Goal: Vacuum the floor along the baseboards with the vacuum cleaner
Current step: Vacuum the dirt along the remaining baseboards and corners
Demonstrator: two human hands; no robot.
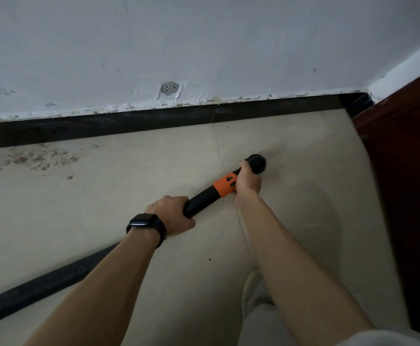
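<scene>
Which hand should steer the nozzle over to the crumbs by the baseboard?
The right hand: it grips the wand just behind the nozzle; the left hand holds farther back, by the hose.

Open floor [129,191] left of nozzle; baseboard [154,119] blocks ahead, wooden panel [403,171] right.

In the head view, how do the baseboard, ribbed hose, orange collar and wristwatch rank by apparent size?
1. Baseboard.
2. Ribbed hose.
3. Wristwatch and orange collar look alike; the watch is nearer the camera, so unranked.

scuffed white wall [204,33] | red-brown wood panel [403,171] at right | black wristwatch [146,221]
</scene>
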